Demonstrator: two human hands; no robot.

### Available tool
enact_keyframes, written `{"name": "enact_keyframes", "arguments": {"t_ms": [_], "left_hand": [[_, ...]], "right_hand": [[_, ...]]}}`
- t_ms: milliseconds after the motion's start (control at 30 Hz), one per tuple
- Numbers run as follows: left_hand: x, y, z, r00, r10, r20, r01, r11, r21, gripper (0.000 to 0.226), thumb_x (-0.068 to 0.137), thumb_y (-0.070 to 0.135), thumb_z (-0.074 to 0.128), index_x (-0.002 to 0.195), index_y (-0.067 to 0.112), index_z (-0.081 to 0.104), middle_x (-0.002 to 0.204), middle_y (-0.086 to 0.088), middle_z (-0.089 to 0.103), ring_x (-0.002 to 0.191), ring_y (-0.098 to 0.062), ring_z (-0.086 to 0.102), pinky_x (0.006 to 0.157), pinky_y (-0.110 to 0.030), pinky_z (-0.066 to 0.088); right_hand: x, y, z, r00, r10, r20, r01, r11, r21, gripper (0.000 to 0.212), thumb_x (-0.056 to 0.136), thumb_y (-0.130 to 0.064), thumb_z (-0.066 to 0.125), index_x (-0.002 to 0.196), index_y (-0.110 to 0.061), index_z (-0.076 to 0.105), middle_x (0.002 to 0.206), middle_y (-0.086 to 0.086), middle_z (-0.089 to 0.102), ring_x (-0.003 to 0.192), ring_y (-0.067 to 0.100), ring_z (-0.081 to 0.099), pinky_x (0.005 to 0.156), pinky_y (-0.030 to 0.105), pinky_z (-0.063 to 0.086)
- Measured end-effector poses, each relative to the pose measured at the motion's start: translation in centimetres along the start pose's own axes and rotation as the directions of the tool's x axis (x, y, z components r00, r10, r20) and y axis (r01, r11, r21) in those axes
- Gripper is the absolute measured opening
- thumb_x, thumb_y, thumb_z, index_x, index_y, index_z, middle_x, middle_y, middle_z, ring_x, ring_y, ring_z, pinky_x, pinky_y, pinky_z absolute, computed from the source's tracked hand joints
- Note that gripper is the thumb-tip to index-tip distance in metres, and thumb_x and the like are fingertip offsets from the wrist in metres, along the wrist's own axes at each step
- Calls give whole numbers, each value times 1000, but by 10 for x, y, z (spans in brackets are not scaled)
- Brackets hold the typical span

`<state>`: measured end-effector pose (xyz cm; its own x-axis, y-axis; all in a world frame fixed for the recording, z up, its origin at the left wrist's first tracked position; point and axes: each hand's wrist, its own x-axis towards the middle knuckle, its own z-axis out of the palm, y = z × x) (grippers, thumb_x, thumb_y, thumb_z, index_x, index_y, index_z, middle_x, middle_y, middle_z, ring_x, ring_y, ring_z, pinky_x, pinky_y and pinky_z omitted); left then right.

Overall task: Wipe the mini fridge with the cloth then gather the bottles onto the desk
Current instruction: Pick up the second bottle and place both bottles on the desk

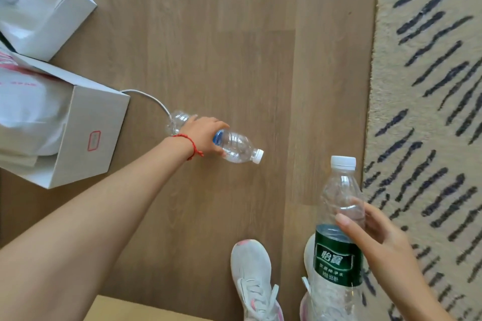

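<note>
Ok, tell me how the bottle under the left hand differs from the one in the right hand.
The blue-label bottle lies on its side on the wood floor; the green-label bottle is held upright, off the floor. The left hand covers the first from above; the right hand wraps the second's side. Labels differ: blue against dark green. Both are clear plastic with white caps.

Two bottles (pixel 236 144) (pixel 337 242), two paper bags (pixel 86 138) (pixel 49 8), two shoes (pixel 253 276) (pixel 306 302).

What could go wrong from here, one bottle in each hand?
1. The left hand grips the floor bottle around its middle, lying on its side; smooth, round plastic may roll or slip as it lifts.
2. A white cable lies at that bottle's base and could snag.
3. The right hand holds the green-label bottle with fingertips only; it may drop.
</note>
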<state>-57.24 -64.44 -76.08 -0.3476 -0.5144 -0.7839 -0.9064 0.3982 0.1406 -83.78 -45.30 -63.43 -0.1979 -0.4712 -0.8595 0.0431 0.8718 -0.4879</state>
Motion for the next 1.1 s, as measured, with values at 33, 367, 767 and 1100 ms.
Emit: {"name": "enact_keyframes", "arguments": {"t_ms": [33, 367, 767, 1100], "left_hand": [[4, 0, 0, 1000, 0, 17, 0, 1000, 8, 72, 74, 47, 68, 136, 23, 40, 135, 0, 48, 125, -20, 41, 105, -36, 25], [-4, -2, 30, 977, -209, 53, 204, 815, -542, 51, 64, 45, 77, 104, 17, 61, 104, -1, 59, 95, -17, 51, 79, -27, 42], [-103, 57, -1, 926, -362, 107, 153, 100, -983, 49, 45, 49, 77, 81, 19, 62, 89, -4, 64, 89, -22, 63, 79, -37, 51], [-255, 113, -131, 949, -314, 22, -1, -73, -997, 35, 56, 33, 72, 85, 16, 63, 79, 2, 66, 68, -7, 64, 61, -22, 49]], "right_hand": [[3, 1, 1, 1000, 2, 1, -2, 1000, 10, 74, 53, -43, 66, 124, -24, 51, 110, 0, 64, 102, 11, 58, 87, 28, 42], [18, 3, 2, 1000, -20, 3, 20, 1000, 2, 76, 54, -47, 64, 125, -22, 52, 115, 2, 64, 107, 14, 58, 83, 23, 42], [-31, -48, -10, 997, -76, -5, 77, 997, 20, 29, 77, -26, 66, 105, -27, 60, 96, -9, 69, 84, -3, 65, 64, 10, 47], [-148, -171, -30, 981, -192, -12, 192, 981, 0, 28, 80, -31, 65, 106, -31, 53, 95, -10, 63, 88, -1, 58, 66, 15, 41]]}}
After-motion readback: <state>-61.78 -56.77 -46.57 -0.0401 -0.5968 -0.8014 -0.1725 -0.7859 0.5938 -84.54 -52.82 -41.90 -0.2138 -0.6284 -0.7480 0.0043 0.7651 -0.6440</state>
